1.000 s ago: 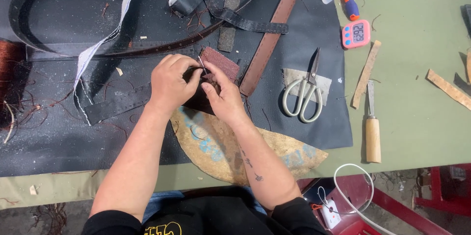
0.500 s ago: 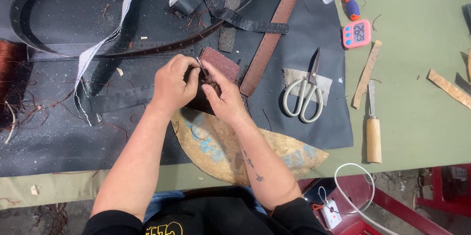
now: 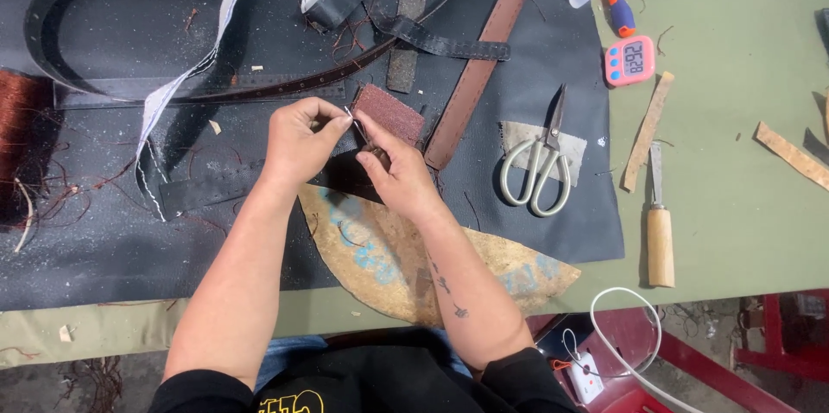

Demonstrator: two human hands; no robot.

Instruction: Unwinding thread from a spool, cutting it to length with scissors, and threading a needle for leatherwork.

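On the dark mat [image 3: 104, 266], above the tan board [image 3: 406, 266], we hold a small dark leather piece [image 3: 373, 154] under the closed right hand [image 3: 401, 176]; our left hand [image 3: 298, 141] pinches a thin needle [image 3: 349, 113] at its edge, so stitching appears underway, extent hidden

At frame centre we see a rough, matt reddish-brown leather piece [image 3: 389, 113] resting on a grainy black sheet [image 3: 104, 249] with a dull sheen. Right of it lie scissors [image 3: 537, 158] — bare metal blades, pale smooth handles — and a knife [image 3: 660, 223] with a plain wooden handle. The pink timer [image 3: 629, 60] at upper right is glossy plastic; the green tabletop [image 3: 743, 206] looks matt.
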